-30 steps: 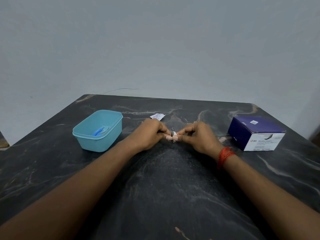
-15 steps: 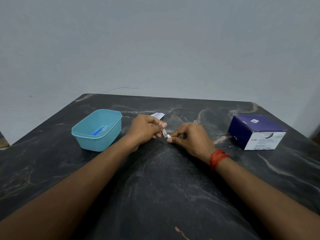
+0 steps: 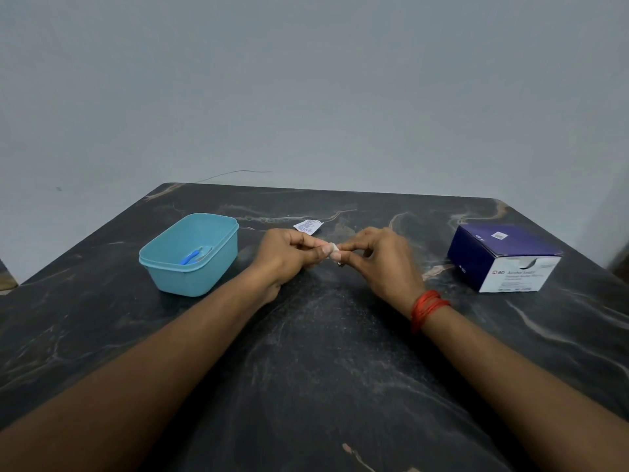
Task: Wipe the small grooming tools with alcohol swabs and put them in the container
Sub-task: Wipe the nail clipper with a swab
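On the dark marbled table point(image 3: 323, 369) the two hands meet fingertip to fingertip at mid-table. The left hand point(image 3: 289, 253) has its fingers curled in and pinches the tool point(image 3: 339, 264), which is almost wholly hidden. Only a small metal tip shows, just below the right thumb. The right hand point(image 3: 381, 260), with red thread point(image 3: 427, 306) round its wrist, has curled fingers too and pinches the white swab point(image 3: 332, 247) between thumb and forefinger. The swab is pressed against the left thumb tip, and whether it wraps the tool cannot be told. Both hands are held just above the tabletop. To the left, near the left hand, stands the teal container point(image 3: 204, 277), open, with a blue tool point(image 3: 190, 257) lying inside. A torn wrapper point(image 3: 308, 225) lies flat just behind the hands. Well to the right sits the blue-and-white swab box point(image 3: 503, 257), its front flap open.
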The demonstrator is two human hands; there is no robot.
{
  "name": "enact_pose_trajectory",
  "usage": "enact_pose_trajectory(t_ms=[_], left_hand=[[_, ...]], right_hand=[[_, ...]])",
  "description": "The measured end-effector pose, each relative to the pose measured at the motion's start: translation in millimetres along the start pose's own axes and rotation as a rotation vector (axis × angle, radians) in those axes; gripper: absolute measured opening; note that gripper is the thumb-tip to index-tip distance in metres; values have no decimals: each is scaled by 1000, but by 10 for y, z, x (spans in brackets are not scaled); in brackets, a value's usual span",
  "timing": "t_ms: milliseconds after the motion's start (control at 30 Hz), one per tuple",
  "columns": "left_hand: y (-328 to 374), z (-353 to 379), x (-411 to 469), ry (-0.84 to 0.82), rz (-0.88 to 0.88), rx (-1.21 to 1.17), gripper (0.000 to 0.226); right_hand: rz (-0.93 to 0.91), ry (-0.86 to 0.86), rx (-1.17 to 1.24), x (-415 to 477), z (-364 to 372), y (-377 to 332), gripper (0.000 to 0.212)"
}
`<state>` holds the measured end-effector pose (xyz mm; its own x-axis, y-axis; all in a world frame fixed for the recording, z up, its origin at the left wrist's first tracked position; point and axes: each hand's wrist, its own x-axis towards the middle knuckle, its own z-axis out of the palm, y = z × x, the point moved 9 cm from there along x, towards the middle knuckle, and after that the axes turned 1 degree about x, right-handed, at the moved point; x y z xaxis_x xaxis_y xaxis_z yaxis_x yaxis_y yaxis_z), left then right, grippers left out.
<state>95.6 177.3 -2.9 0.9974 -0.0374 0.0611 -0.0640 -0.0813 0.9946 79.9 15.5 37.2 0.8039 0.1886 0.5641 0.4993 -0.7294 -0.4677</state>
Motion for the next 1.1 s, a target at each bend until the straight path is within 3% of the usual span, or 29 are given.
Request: enact_pose_trajectory(t_ms=[167,333,533,767,867,1100], left_hand=[[25,-25,-3,24,4,-45,6],[76,-71,-5,56,25,-17,8],[124,-30,-12,79,95,29,8],[106,-94,4,109,48,-54,10],[79,-102,29,114,41,-115,9],[3,-22,9,71,-3,-205,15]], right_hand=[[-46,-30,-3,4,4,-93,20],[51,-129,-5,-22,44,67,24],[-30,-89,41,2,36,-104,19],[83,-185,-8,-39,59,88,22],[99,-124,96,-5,53,119,16],[266,43,621,-14,58,233,13]])
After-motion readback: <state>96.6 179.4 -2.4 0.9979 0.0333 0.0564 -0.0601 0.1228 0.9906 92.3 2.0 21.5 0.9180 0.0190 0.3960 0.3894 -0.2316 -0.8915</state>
